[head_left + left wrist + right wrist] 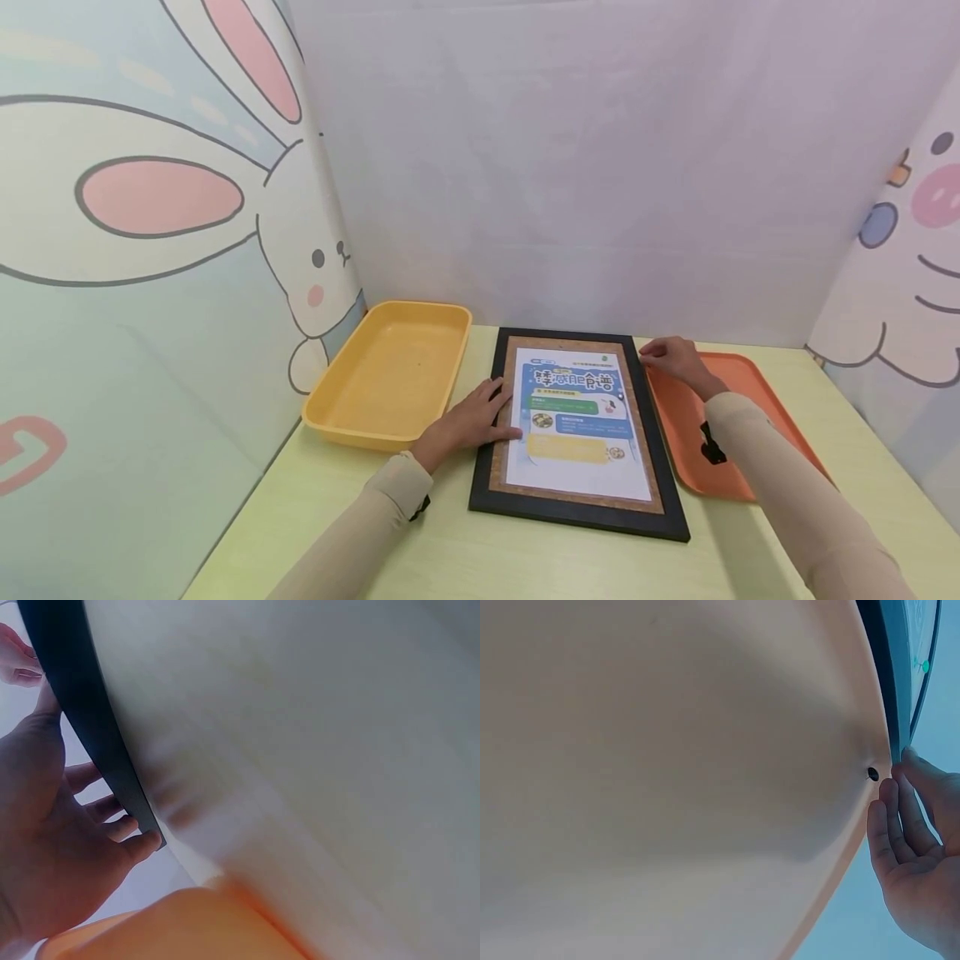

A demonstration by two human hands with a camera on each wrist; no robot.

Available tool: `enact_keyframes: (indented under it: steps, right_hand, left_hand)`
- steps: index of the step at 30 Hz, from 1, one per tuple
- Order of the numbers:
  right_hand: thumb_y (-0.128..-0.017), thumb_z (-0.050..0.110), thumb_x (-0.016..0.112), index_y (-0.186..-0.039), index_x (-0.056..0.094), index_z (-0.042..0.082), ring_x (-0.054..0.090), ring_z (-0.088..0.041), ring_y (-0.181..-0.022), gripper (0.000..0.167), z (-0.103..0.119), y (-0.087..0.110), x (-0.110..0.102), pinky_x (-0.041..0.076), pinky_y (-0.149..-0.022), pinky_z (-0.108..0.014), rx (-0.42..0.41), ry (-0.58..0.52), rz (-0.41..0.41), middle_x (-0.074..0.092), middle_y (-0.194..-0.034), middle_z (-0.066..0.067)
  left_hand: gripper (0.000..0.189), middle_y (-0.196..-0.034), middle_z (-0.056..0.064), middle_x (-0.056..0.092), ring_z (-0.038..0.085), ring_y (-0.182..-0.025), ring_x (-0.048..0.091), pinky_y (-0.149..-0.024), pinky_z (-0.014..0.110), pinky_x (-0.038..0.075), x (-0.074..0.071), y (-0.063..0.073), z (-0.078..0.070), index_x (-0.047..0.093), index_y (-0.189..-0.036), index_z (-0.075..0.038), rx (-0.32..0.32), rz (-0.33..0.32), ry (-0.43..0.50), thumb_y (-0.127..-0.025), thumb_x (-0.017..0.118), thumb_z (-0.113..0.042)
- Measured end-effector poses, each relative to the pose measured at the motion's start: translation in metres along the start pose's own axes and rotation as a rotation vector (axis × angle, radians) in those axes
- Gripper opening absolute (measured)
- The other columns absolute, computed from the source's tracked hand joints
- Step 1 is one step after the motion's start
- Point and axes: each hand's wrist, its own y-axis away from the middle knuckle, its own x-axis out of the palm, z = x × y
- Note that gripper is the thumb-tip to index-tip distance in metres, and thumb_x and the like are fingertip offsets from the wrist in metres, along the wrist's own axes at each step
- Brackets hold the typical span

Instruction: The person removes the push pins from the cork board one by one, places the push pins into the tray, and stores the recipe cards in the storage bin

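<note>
A black-framed cork board (671, 512) lies flat on the table, with a printed recipe sheet (573, 479) over its cork. My left hand (468, 421) rests on the board's left side, fingers spread over the frame and thumb on the sheet. At the board's upper right edge is my right hand (678, 362), its thumb and index fingertips close together; whether they hold something small is hidden. Close by those fingertips, a small dark round thing (873, 774) sits by the edge of the orange tray (697, 467). A green pushpin (925, 666) shows near the sheet's top.
To the left of the board stands a yellow tray (390, 375). The orange tray lies right beside the board, under my right forearm. A pale wall (570, 167) rises behind the table (450, 550), and cartoon-printed panels (150, 333) flank it.
</note>
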Motion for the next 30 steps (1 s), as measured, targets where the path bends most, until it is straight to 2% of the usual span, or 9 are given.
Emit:
enact_keyframes:
  steps: [12, 25, 30]
  right_hand:
    - [-0.097, 0.007, 0.074, -0.113, 0.073, -0.009, 0.07, -0.035, -0.084, 0.023, 0.01, -0.006, 0.005, 0.061, -0.076, -0.045, -0.07, 0.029, -0.007, 0.073, -0.104, -0.026]
    - [-0.098, 0.009, 0.073, -0.115, 0.074, -0.007, 0.067, -0.031, -0.086, 0.024, 0.015, -0.01, 0.008, 0.06, -0.08, -0.046, -0.053, 0.041, 0.004, 0.072, -0.109, -0.026]
    - [-0.096, 0.009, 0.075, -0.114, 0.075, -0.007, 0.065, -0.033, -0.088, 0.024, 0.019, -0.013, 0.011, 0.059, -0.08, -0.045, -0.082, 0.039, 0.013, 0.072, -0.108, -0.025]
  left_hand:
    - [0.094, -0.169, 0.016, 0.025, 0.033, -0.156, 0.026, -0.123, 0.045, 0.03, 0.001, 0.0, -0.002, 0.035, -0.162, -0.008, -0.009, 0.0, -0.007, -0.095, 0.059, -0.069]
    - [0.093, -0.169, 0.016, 0.026, 0.033, -0.156, 0.026, -0.123, 0.045, 0.031, -0.002, 0.0, -0.004, 0.035, -0.162, -0.008, -0.005, 0.0, -0.019, -0.096, 0.059, -0.068]
    - [0.093, -0.169, 0.017, 0.027, 0.033, -0.155, 0.028, -0.122, 0.045, 0.032, -0.003, 0.002, -0.004, 0.036, -0.161, -0.007, -0.004, -0.007, -0.018, -0.095, 0.06, -0.068]
